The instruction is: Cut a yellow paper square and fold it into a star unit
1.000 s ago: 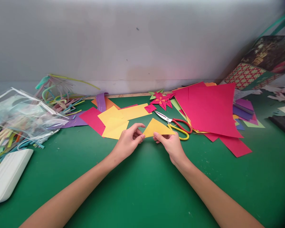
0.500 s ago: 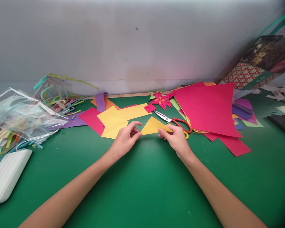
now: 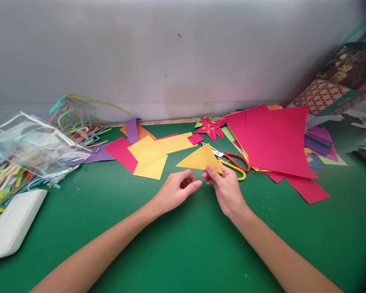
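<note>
A yellow paper triangle point(image 3: 200, 158) is pinched at its right corner between the thumb and fingers of my right hand point(image 3: 227, 187). My left hand point(image 3: 178, 189) is just below the triangle's left part, not touching it; its fingers are curled, with a gap between thumb and fingertips and nothing held. Scissors with red and yellow handles point(image 3: 237, 162) lie behind my right hand, their blades partly hidden by the triangle. A small folded red square point(image 3: 195, 139) and a red paper star point(image 3: 211, 128) lie behind the triangle. Yellow sheets point(image 3: 149, 160) lie behind my left hand.
Large red sheets point(image 3: 274, 140) are stacked at the right on the green table point(image 3: 183, 244). Purple paper point(image 3: 99, 154), a clear plastic bag point(image 3: 39, 138), colourful strips point(image 3: 9, 179) and a white device point(image 3: 16, 224) are at the left. A patterned bag point(image 3: 320, 97) stands at the back right.
My left hand has let go of the triangle's left corner and moved right and down. My right hand has lifted and tilted the triangle. The view has shifted slightly.
</note>
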A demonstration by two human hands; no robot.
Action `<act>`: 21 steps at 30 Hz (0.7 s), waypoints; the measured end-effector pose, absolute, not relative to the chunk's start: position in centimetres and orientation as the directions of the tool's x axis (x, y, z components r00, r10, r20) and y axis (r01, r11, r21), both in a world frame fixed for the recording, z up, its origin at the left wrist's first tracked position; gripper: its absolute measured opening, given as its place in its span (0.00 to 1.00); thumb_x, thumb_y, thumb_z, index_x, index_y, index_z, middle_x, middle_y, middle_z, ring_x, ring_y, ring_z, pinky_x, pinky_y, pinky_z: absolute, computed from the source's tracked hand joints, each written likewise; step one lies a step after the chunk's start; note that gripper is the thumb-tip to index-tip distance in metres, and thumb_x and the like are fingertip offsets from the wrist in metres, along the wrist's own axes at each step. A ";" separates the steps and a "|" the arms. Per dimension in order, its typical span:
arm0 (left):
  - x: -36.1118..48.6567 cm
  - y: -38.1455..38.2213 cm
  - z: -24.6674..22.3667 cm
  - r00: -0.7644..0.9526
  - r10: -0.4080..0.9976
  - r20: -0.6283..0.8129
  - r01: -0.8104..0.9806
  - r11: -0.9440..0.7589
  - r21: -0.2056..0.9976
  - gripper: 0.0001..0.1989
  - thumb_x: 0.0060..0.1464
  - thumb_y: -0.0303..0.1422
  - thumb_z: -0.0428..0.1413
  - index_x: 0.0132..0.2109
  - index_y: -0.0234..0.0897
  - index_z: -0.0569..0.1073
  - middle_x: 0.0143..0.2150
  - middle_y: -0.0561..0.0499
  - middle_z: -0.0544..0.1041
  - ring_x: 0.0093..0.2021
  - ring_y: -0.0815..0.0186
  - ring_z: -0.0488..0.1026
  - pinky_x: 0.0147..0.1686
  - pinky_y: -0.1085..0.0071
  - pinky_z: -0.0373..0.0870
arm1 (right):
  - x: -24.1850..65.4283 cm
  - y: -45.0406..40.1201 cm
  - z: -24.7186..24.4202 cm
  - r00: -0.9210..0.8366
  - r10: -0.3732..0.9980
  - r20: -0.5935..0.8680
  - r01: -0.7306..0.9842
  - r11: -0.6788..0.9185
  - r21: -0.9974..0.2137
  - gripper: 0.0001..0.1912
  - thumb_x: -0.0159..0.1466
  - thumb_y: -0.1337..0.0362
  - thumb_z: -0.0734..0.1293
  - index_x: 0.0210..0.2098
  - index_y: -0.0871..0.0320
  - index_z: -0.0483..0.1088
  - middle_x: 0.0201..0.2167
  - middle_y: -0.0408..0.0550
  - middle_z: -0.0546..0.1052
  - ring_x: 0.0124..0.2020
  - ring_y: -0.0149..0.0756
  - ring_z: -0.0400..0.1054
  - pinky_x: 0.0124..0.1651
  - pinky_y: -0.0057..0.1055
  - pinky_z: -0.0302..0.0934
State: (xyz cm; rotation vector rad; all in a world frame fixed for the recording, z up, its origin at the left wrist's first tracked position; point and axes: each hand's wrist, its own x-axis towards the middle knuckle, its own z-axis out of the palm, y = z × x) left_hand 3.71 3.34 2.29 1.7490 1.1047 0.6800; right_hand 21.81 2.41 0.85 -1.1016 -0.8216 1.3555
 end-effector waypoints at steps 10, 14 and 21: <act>3.9 2.3 2.6 0.340 0.936 0.086 0.317 -0.201 0.927 0.15 0.68 0.41 0.53 0.37 0.39 0.78 0.37 0.50 0.82 0.42 0.60 0.78 0.44 0.68 0.74 | 19.8 0.9 0.1 -0.022 0.991 -0.129 -0.222 -0.131 -0.966 0.18 0.62 0.47 0.75 0.30 0.56 0.78 0.27 0.46 0.76 0.31 0.37 0.68 0.32 0.32 0.60; 3.7 2.7 2.5 0.296 0.950 0.103 0.297 -0.194 0.935 0.13 0.68 0.40 0.53 0.38 0.38 0.75 0.35 0.51 0.78 0.36 0.63 0.73 0.39 0.69 0.71 | 20.2 1.2 0.0 0.008 0.989 -0.146 -0.236 -0.140 -0.962 0.15 0.62 0.50 0.76 0.33 0.57 0.79 0.27 0.46 0.78 0.30 0.37 0.69 0.33 0.31 0.61; 2.7 3.9 2.9 0.249 0.961 0.117 0.394 -0.211 0.895 0.14 0.65 0.43 0.56 0.34 0.38 0.70 0.29 0.53 0.68 0.29 0.66 0.64 0.27 0.70 0.61 | 20.6 1.4 0.5 0.028 0.986 -0.163 -0.208 -0.154 -0.966 0.16 0.62 0.50 0.76 0.32 0.58 0.81 0.29 0.50 0.82 0.31 0.37 0.71 0.34 0.32 0.63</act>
